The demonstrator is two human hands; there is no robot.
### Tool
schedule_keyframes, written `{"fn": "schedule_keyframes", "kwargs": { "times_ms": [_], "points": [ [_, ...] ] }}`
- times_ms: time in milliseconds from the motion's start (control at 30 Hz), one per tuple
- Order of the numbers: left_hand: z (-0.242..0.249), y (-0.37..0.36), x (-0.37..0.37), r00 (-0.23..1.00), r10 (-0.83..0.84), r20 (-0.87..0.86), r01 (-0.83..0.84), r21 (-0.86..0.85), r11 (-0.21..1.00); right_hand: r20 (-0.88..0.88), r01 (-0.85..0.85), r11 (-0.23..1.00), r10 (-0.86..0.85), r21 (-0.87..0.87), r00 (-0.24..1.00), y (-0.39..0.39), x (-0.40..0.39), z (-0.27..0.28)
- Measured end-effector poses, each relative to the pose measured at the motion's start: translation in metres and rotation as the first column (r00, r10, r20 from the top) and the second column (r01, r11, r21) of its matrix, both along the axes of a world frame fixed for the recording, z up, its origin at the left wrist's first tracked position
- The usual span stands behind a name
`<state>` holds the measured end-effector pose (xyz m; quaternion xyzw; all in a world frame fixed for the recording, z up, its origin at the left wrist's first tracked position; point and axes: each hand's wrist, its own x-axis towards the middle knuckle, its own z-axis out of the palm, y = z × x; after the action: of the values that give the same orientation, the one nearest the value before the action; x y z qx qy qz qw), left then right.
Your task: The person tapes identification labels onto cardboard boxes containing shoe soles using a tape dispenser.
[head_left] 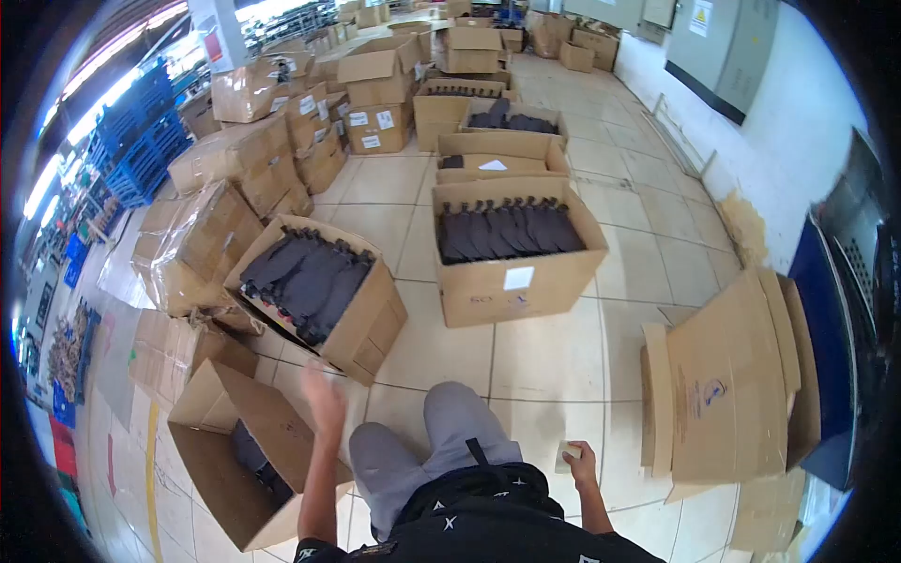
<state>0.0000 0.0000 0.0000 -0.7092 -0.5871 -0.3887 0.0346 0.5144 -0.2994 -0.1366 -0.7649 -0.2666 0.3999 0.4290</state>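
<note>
My left hand [325, 402], smeared by motion, hangs in front of an open carton [374, 328] filled with dark grey flat pieces [314, 277] that have black ends. Below and left of that hand stands another open carton [216, 469] with a few dark pieces [258, 460] at its bottom. Low at my right side, my right hand [584, 464] is closed on a small pale, flat piece [567, 458], whose kind I cannot tell. Straight ahead is a carton [516, 291] with a row of dark pieces [507, 230] standing side by side.
More open cartons [502, 155] line up behind. Taped cartons [202, 239] are stacked at the left, near blue pallets [141, 141]. Flattened cardboard [727, 385] leans at the right by a white wall [741, 169] with a grey cabinet [723, 52]. The floor is tiled.
</note>
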Motion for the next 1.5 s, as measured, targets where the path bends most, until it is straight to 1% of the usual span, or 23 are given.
{"fn": "schedule_keyframes", "kwargs": {
  "times_ms": [33, 67, 100, 167, 300, 400, 467, 533, 600, 633, 700, 733, 867, 967, 1100, 1167, 1200, 1233, 1267, 1333, 1433, 1467, 1500],
  "points": [
    [0.025, 0.01, 0.038, 0.991, -0.132, 0.019, 0.134, -0.092, 0.987, -0.032, 0.087, 0.996, -0.086, 0.017, 0.996, 0.005, -0.005, -0.001],
    [0.033, 0.036, 0.065, 0.977, -0.21, -0.027, 0.207, -0.086, 0.975, -0.061, 0.167, 0.985, -0.164, 0.039, 0.984, 0.02, -0.007, 0.002],
    [0.008, -0.023, 0.126, 0.959, -0.281, -0.034, 0.275, -0.128, 0.953, 0.077, 0.207, 0.978, -0.209, 0.029, 0.975, -0.058, 0.025, 0.01],
    [0.027, 0.019, 0.193, 0.921, -0.382, -0.072, 0.375, -0.102, 0.922, 0.156, 0.243, 0.966, -0.255, 0.09, 0.954, -0.045, 0.028, 0.023],
    [0.067, 0.105, 0.305, 0.906, -0.36, -0.224, 0.389, 0.102, 0.916, 0.101, 0.298, 0.887, -0.353, 0.353, 0.93, -0.002, 0.025, 0.089],
    [0.06, 0.178, 0.333, 0.666, -0.474, -0.576, 0.322, -0.351, 0.879, 0.037, 0.294, 0.84, -0.348, 0.457, 0.937, 0.045, 0.026, 0.116],
    [0.028, 0.215, 0.334, 0.686, -0.608, -0.4, 0.496, -0.354, 0.793, 0.064, 0.247, 0.876, -0.299, 0.415, 0.952, 0.076, 0.03, 0.142],
    [0.038, 0.221, 0.322, 0.652, -0.69, -0.313, 0.549, -0.432, 0.715, 0.071, 0.197, 0.895, -0.244, 0.399, 0.967, 0.11, 0.049, 0.148],
    [0.02, 0.207, 0.311, 0.626, -0.68, -0.381, 0.5, -0.473, 0.726, 0.018, 0.151, 0.908, -0.172, 0.39, 0.985, 0.137, 0.073, 0.14],
    [0.025, 0.202, 0.31, 0.598, -0.679, -0.425, 0.499, -0.466, 0.731, 0.02, 0.174, 0.917, -0.194, 0.358, 0.981, 0.161, 0.092, 0.144],
    [0.059, 0.195, 0.307, 0.629, -0.693, -0.354, 0.473, -0.534, 0.701, -0.003, 0.245, 0.941, -0.251, 0.233, 0.968, 0.178, 0.119, 0.14],
    [0.072, 0.188, 0.308, 0.637, -0.703, -0.315, 0.461, -0.575, 0.676, 0.038, 0.236, 0.958, -0.245, 0.163, 0.969, 0.186, 0.139, 0.148],
    [0.067, 0.179, 0.279, 0.656, -0.705, -0.269, 0.445, -0.616, 0.65, 0.231, 0.253, 0.953, -0.288, 0.169, 0.929, 0.222, 0.202, 0.202],
    [0.076, 0.175, 0.249, 0.69, -0.667, -0.28, 0.336, -0.693, 0.638, 0.498, 0.202, 0.979, -0.157, -0.039, 0.853, 0.247, 0.23, 0.258],
    [0.068, 0.196, 0.21, 0.687, -0.663, -0.298, 0.21, -0.792, 0.573, 0.19, 0.351, 0.933, -0.359, 0.075, 0.914, 0.284, 0.249, 0.252],
    [0.055, 0.201, 0.193, 0.667, -0.678, -0.31, 0.279, -0.74, 0.613, 0.063, 0.417, 0.889, -0.435, 0.188, 0.898, 0.3, 0.252, 0.247],
    [0.064, 0.214, 0.202, 0.638, -0.729, -0.247, 0.19, -0.868, 0.46, 0.226, 0.407, 0.902, -0.431, 0.145, 0.874, 0.308, 0.25, 0.244],
    [0.07, 0.218, 0.209, 0.62, -0.767, -0.167, 0.078, -0.959, 0.272, 0.276, 0.355, 0.921, -0.388, 0.163, 0.879, 0.312, 0.248, 0.237],
    [0.062, 0.223, 0.216, 0.591, -0.797, -0.128, 0.094, -0.97, 0.225, 0.316, 0.297, 0.94, -0.337, 0.168, 0.887, 0.321, 0.246, 0.23],
    [0.057, 0.228, 0.213, 0.528, -0.847, -0.065, 0.089, -0.987, 0.131, 0.214, 0.328, 0.942, -0.334, 0.066, 0.918, 0.343, 0.235, 0.229],
    [0.051, 0.235, 0.221, 0.396, -0.918, -0.031, 0.137, -0.986, 0.092, 0.172, 0.317, 0.948, -0.308, -0.021, 0.936, 0.359, 0.223, 0.208],
    [0.034, 0.236, 0.22, 0.412, -0.911, -0.015, 0.133, -0.988, 0.077, 0.176, 0.282, 0.959, -0.272, -0.039, 0.946, 0.361, 0.231, 0.196],
    [0.022, 0.245, 0.212, 0.455, -0.878, 0.147, 0.256, -0.966, -0.029, 0.182, 0.249, 0.967, -0.234, -0.059, 0.955, 0.359, 0.233, 0.192]
  ]
}}
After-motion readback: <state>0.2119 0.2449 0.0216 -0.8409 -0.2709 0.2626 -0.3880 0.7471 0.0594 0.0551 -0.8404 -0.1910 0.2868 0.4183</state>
